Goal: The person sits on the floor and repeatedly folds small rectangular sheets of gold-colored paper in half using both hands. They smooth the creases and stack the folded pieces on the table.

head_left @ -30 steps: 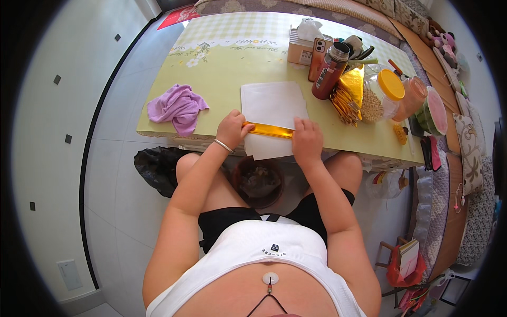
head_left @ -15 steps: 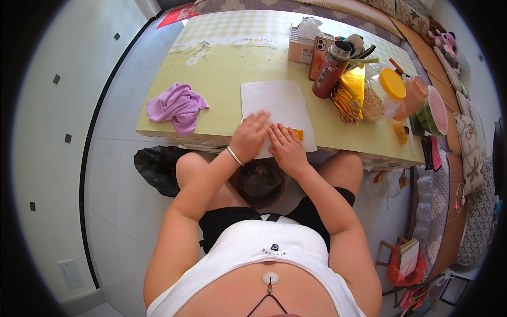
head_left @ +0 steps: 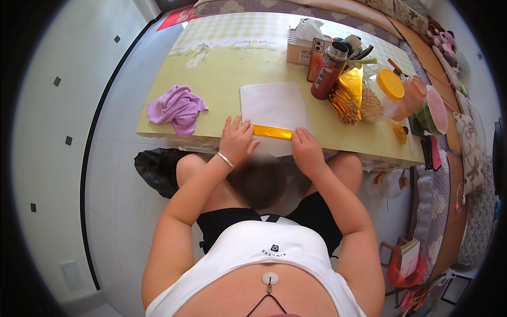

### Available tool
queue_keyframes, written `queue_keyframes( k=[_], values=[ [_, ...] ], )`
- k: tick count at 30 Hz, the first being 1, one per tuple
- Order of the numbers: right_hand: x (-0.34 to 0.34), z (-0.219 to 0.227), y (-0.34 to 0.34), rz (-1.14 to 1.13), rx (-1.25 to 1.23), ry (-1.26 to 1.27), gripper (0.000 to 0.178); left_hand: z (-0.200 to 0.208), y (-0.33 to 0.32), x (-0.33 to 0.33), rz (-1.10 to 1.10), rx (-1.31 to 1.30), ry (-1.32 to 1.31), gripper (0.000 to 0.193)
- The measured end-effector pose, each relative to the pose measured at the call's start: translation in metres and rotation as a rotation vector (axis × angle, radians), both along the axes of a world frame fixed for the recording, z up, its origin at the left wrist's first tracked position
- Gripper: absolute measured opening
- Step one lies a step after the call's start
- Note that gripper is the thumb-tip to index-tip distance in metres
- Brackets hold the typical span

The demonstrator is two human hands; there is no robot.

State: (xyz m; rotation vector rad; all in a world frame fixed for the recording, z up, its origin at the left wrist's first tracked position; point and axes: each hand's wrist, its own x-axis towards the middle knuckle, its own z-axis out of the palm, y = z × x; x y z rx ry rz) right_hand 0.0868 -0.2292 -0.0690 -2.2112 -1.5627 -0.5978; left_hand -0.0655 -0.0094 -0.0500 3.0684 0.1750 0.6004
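A folded strip of shiny gold foil paper (head_left: pixel 273 132) lies crosswise on white paper sheets (head_left: pixel 274 103) near the table's front edge. At the strip's left end rests my left hand (head_left: pixel 236 140), open, its fingers spread over the paper's edge and its thumb apart. My right hand (head_left: pixel 307 150) has its fingers closed together on the strip's right end, the thumb hidden. Beyond the sheets, to the right, stands a bundle of folded gold paper pieces (head_left: pixel 346 103).
A crumpled purple cloth (head_left: pixel 178 110) lies at left. Along the right stand a tissue box (head_left: pixel 301 47), a phone (head_left: pixel 316 55), a dark red flask (head_left: pixel 329 73), a yellow-lidded jar (head_left: pixel 377 95) and a cut watermelon (head_left: pixel 434 113). A blurred dark round container (head_left: pixel 259 182) sits between my knees.
My hands have moved apart, left to the left and right to the right. The gold strip, mostly covered before, now shows between them. The round container has become blurred.
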Motion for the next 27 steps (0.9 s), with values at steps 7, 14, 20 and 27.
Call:
queue_keyframes(
  k=[7, 14, 20, 27],
  values=[
    [0.009, 0.034, 0.016, -0.084, -0.270, 0.280, 0.023, 0.003, -0.031, 0.057, -0.127, -0.007, 0.083, 0.025],
    [0.018, 0.053, -0.004, 0.092, 0.284, 0.406, 0.061, 0.026, -0.015, 0.059, -0.322, -0.712, -0.247, 0.025],
    [0.037, 0.033, -0.027, 0.226, 0.198, 0.277, 0.038, 0.040, 0.041, 0.066, -0.551, -1.432, 0.386, 0.043],
    [-0.005, 0.026, 0.006, 0.105, 0.043, 0.018, 0.008, 0.072, -0.013, 0.050, -0.558, -0.533, -0.038, 0.039]
  ],
)
